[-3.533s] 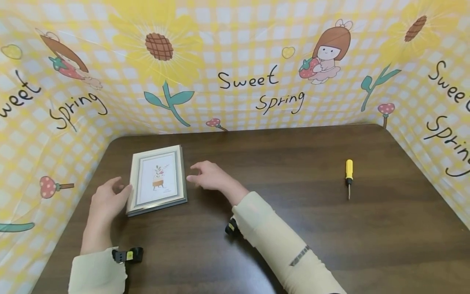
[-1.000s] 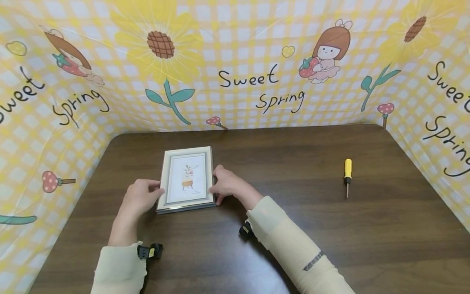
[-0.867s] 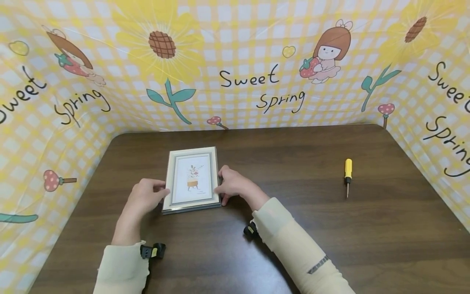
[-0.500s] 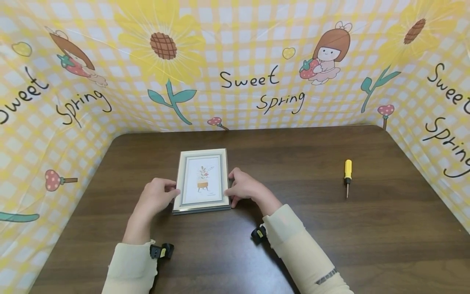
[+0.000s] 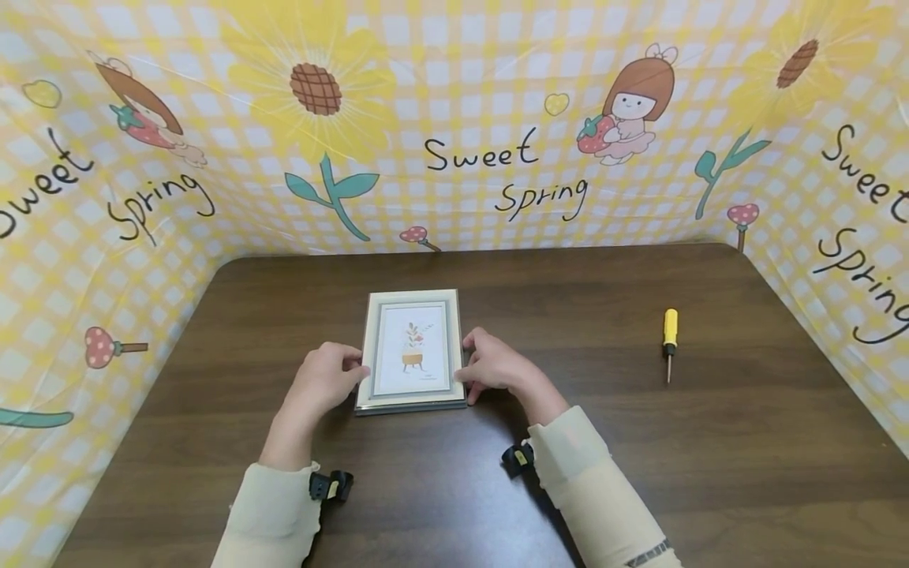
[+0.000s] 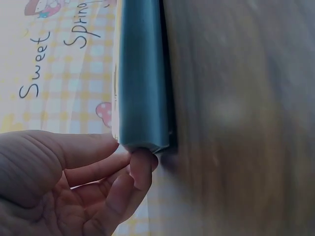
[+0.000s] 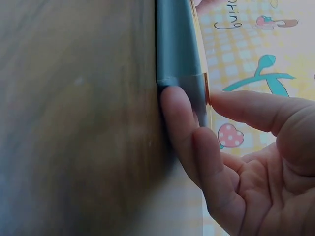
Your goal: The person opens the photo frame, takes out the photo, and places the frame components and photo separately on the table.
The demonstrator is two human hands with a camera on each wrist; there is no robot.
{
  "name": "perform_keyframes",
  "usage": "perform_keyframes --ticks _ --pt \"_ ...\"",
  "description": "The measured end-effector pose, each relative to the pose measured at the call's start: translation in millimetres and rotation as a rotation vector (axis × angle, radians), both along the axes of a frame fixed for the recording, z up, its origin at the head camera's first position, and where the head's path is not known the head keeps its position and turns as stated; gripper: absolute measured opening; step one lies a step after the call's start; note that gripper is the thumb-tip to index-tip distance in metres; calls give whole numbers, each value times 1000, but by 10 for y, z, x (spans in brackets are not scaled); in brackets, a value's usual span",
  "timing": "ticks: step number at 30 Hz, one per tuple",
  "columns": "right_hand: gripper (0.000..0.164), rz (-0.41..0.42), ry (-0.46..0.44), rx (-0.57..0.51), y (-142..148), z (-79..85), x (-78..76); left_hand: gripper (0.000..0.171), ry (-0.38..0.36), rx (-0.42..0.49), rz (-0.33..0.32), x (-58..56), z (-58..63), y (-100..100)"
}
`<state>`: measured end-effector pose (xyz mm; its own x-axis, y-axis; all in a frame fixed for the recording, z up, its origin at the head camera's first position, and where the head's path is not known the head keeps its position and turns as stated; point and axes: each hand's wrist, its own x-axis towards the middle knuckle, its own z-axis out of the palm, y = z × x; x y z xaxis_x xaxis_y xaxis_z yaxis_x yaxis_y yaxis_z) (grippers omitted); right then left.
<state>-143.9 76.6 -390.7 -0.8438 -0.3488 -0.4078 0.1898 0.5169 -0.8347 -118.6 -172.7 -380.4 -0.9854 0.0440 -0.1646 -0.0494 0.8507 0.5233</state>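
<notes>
A cream-and-grey picture frame (image 5: 412, 401) with a drawing of a potted plant lies face up, left of the table's middle. My left hand (image 5: 327, 377) pinches its left side, thumb at the front edge and fingers curled against the side. Opposite it, my right hand (image 5: 497, 368) grips the right side with thumb on the front border. In the left wrist view the frame's blue-grey edge (image 6: 142, 73) sits above the fingertips; the right wrist view shows the same kind of edge (image 7: 178, 44). Whether the frame touches the table cannot be told.
A screwdriver (image 5: 671, 339) with a yellow handle lies on the right part of the dark wooden table (image 5: 568, 315), its tip toward the near side. Yellow checked cloth (image 5: 497, 79) walls in the back and both sides.
The picture frame has moved to the right with both hands and has turned slightly straighter. Earliest, the right hand was apart from it; it then took hold. The screwdriver stays in place.
</notes>
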Motion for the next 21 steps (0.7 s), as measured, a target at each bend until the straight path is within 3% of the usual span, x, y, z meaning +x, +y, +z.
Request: perform_keyframes --ticks 21 --pt "49 -62 -4 -6 378 11 93 21 -41 44 -4 -83 20 402"
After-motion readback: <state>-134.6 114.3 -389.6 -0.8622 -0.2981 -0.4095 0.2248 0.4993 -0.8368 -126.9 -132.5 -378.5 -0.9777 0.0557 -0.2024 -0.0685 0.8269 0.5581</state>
